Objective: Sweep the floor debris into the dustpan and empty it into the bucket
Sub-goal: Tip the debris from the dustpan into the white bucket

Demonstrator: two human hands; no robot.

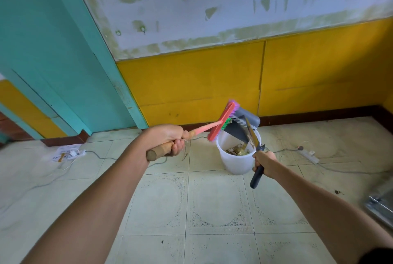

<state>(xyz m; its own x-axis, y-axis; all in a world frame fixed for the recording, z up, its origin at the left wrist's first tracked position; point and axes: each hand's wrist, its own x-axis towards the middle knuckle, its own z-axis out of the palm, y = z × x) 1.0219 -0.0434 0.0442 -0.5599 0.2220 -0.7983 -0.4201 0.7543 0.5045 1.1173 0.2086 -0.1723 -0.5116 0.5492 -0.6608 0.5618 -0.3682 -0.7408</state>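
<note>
Two hands busy: left hand (168,139) fingers wrapped round broom (221,122) handle, right hand (264,162) fingers gripping dustpan (244,125) handle. We see dustpan tipped over white bucket (236,161), broom head against pan, debris (237,150) already inside bucket. We judge emptying stage near done; dark specks remain on floor (212,200). No legible writing found.

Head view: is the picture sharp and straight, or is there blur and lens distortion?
Head view: the wide lens bends the teal door frame and the yellow wall panel; the picture's edges and the metal object at the right edge look soft; the red-headed broom and white plastic bucket are fairly sharp; light is even.
</note>
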